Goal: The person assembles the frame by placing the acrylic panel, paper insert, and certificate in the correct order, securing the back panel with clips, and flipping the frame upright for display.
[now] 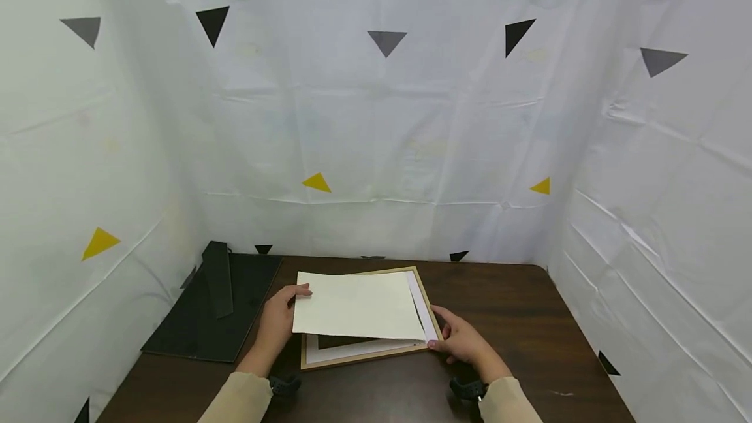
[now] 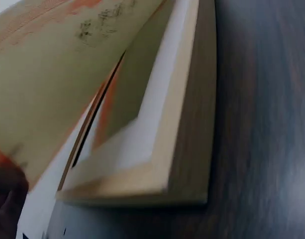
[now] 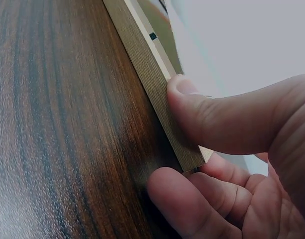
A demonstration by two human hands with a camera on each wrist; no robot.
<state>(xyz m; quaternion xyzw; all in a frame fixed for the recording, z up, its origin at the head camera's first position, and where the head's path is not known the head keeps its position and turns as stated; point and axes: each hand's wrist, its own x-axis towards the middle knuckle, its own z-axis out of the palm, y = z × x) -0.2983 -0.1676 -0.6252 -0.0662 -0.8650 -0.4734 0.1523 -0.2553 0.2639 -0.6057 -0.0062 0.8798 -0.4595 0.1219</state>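
A cream sheet (image 1: 358, 305) is tilted over a light wooden picture frame (image 1: 364, 359), its left side raised. My left hand (image 1: 276, 322) pinches the sheet's left edge between thumb and fingers. Seen from below in the left wrist view, the sheet's underside (image 2: 48, 84) carries orange patches and small dark writing. Inside the frame lies a white mat (image 2: 137, 134). At the frame's near right corner, my right hand (image 1: 464, 343) grips the wood; in the right wrist view the thumb (image 3: 217, 117) presses on top and the other fingers curl around the corner.
On the table's left side lies a black backboard (image 1: 194, 331) with a fold-out stand leg (image 1: 219, 286). The dark wooden table (image 1: 517, 318) extends to the right of the frame. White curtains (image 1: 382, 136) with printed triangles enclose the back and both sides.
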